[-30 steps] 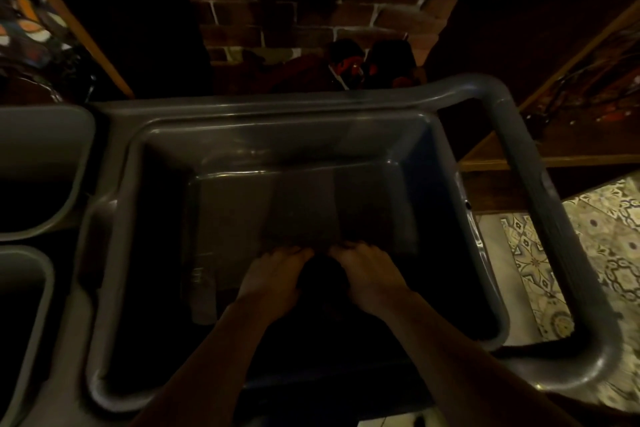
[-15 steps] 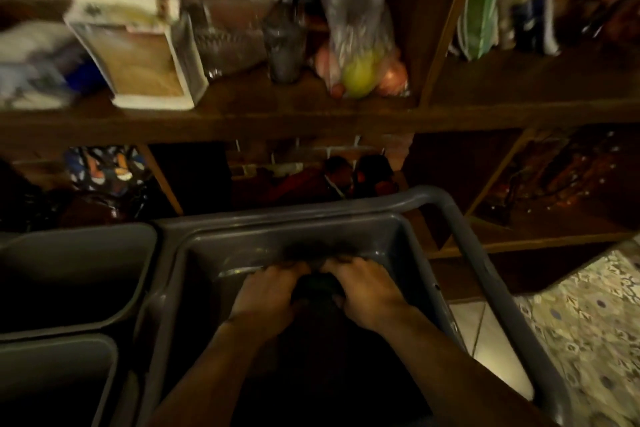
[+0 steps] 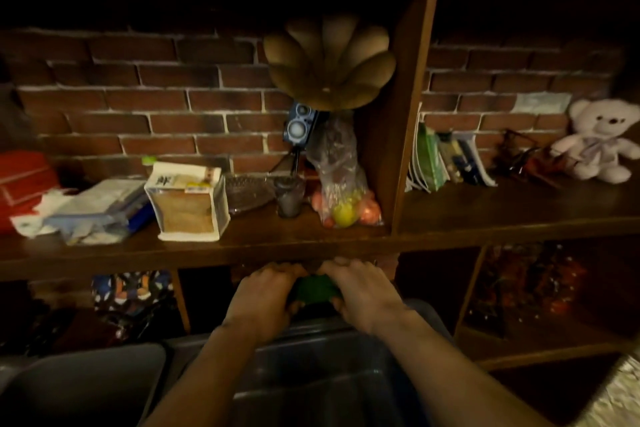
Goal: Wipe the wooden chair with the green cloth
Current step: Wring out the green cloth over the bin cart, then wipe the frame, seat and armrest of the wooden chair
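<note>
The green cloth (image 3: 313,289) is bunched into a small wad between both my hands, in the lower middle of the head view. My left hand (image 3: 263,298) grips its left side and my right hand (image 3: 363,295) grips its right side, fingers curled over the top. Both hands are raised above the far rim of a dark grey tub (image 3: 322,388), in front of the edge of a wooden shelf (image 3: 207,250). Only a small patch of the cloth shows. No wooden chair is in view.
The shelf against a brick wall holds a carton (image 3: 188,201), papers (image 3: 90,211), a bag of fruit (image 3: 343,184), a small speaker (image 3: 299,125), books (image 3: 443,163) and a teddy bear (image 3: 599,142). Another grey bin (image 3: 86,385) stands at lower left. Patterned floor (image 3: 620,395) shows at lower right.
The view has tilted up from the tub to the shelf. Both hands, still clasped on the cloth, have risen from inside the tub to above its far rim.
</note>
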{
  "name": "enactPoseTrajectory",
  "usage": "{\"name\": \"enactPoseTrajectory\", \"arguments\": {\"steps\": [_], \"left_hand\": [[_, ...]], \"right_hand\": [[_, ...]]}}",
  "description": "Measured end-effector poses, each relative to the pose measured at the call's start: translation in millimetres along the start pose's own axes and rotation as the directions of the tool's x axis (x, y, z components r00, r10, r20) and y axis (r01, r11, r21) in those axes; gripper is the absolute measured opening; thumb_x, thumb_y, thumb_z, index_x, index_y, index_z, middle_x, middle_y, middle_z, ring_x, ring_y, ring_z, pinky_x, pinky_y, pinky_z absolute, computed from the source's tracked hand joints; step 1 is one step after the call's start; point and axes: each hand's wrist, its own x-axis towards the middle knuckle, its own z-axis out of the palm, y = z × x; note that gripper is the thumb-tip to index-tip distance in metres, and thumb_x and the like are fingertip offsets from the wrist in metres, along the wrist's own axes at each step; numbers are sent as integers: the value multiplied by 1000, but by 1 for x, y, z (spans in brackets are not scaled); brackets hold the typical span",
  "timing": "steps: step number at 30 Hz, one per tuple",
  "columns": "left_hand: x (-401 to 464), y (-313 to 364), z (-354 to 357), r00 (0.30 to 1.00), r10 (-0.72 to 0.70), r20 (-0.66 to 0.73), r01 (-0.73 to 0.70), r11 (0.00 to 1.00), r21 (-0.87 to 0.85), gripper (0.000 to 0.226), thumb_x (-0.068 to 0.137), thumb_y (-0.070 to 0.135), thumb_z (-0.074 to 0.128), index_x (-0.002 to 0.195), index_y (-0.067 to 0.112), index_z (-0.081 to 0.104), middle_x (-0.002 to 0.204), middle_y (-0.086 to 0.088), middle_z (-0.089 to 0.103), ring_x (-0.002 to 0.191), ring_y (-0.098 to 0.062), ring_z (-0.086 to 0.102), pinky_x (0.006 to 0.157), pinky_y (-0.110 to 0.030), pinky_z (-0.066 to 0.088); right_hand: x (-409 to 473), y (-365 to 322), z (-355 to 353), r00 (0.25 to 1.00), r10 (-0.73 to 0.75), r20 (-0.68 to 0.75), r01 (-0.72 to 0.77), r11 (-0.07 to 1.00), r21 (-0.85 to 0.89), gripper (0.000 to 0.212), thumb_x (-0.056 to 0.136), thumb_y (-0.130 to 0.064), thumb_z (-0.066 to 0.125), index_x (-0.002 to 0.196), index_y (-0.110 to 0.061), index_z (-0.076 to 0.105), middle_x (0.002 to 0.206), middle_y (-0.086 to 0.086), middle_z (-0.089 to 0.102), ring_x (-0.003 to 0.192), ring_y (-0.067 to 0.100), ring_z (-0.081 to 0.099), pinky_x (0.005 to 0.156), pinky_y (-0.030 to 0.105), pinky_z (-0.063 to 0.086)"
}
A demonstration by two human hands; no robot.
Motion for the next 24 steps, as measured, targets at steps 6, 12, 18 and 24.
{"name": "enactPoseTrajectory", "arguments": {"steps": [6,12,18,24], "left_hand": [[16,3,-49,993,52,-101,-50,999,20,46,81,35,69,123,39,52,123,7,60,114,-19,55,89,-39,48],[26,1,-86,980,79,-183,-71,996,47,40,82,39,68,119,39,51,116,7,61,109,-18,57,85,-36,47],[37,6,-100,967,127,-220,-119,992,47,42,83,37,68,121,40,51,117,8,60,111,-17,55,86,-36,47],[59,55,-90,939,251,-236,-257,966,3,50,82,34,70,128,41,50,127,10,60,116,-17,54,91,-36,45]], "right_hand": [[11,-7,-46,991,-25,-130,21,999,-35,47,83,-14,70,126,-27,55,124,2,61,111,31,59,87,42,50],[24,-17,-78,976,-28,-215,15,998,-61,48,83,-13,70,125,-29,57,123,2,63,112,28,58,89,38,47],[23,-18,-99,974,14,-227,-35,996,-86,52,83,-15,71,129,-32,54,125,2,62,113,31,59,92,43,50],[-17,13,-120,970,143,-199,-179,968,-175,50,82,-15,69,128,-27,52,123,8,61,113,36,58,89,46,51]]}}
